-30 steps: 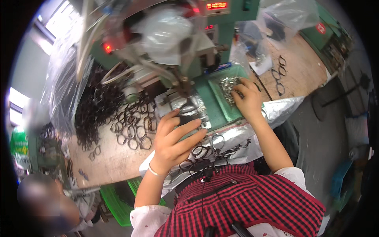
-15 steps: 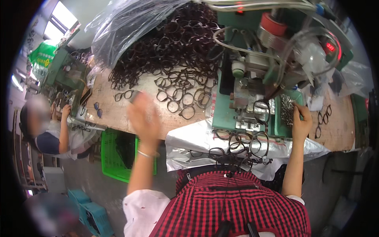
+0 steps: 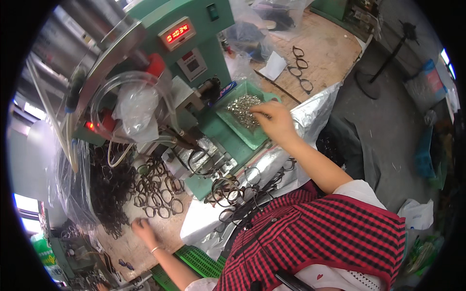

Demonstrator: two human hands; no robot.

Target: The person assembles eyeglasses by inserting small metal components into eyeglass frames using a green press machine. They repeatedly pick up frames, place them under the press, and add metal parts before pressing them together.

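Observation:
My right hand is at the edge of a green tray, its thumb and fingers pinched together beside a heap of small shiny metal parts. Whatever is in the pinch is too small to name. On the wooden tabletop, my left hand has its fingers curled, near a loose spread of dark eyeglass frames; its grip is hidden. One dark eyeglass frame sits at the metal fixture of the green machine. Several more eyeglass frames lie on silver foil at the table's front edge.
A big pile of dark frames under clear plastic lies left of the machine. A red-lit display is on the machine's housing. More frames rest beyond the tray. A green crate stands below the table.
The view has turned to the right and tilted. My left hand, blurred before, now shows curled fingers over the table. My right hand stays at the tray of metal parts.

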